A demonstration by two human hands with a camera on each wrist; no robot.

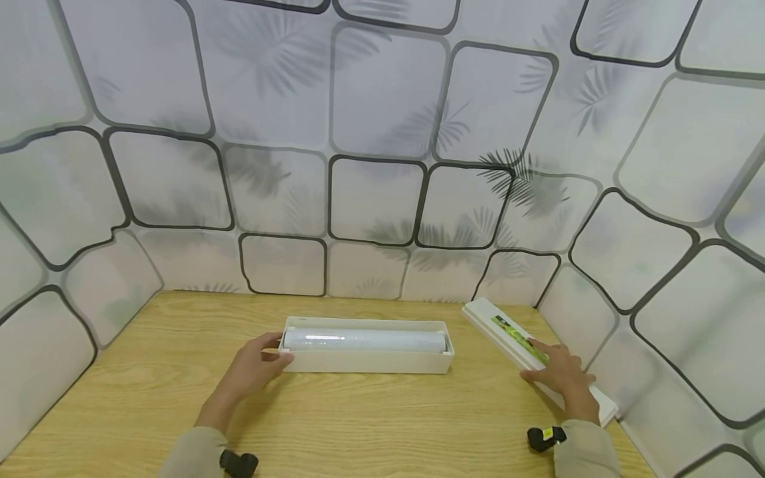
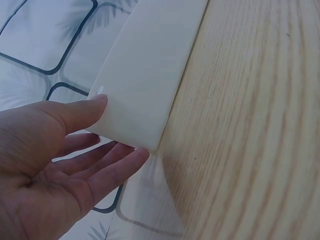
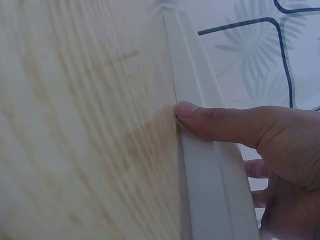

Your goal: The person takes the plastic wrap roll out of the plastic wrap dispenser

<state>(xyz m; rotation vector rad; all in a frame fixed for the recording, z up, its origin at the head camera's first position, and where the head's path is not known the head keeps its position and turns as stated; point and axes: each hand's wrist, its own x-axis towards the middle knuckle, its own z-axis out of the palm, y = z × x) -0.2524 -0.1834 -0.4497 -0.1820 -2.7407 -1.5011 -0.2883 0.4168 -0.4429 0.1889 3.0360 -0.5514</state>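
A long white box (image 1: 364, 362) sits on the table with its top uncovered, and a roll of cling film (image 1: 364, 340) lies along the inside. My left hand (image 1: 255, 365) holds the box's left end, thumb against the front face and fingers around the end wall. In the left wrist view the thumb (image 2: 90, 111) overlaps the box's corner and the fingertips meet its end edge. At the right, my right hand (image 1: 560, 369) grips the long white lid (image 1: 493, 318) across its width. Its thumb (image 3: 205, 120) presses the near long edge; the other fingers are partly hidden beyond the far side.
A wooden table (image 1: 370, 425) carries both pieces. The lid lies at a slant near the right-hand wall and bears a green printed label (image 1: 508, 328). Patterned walls (image 1: 382, 199) enclose the table at the back and sides.
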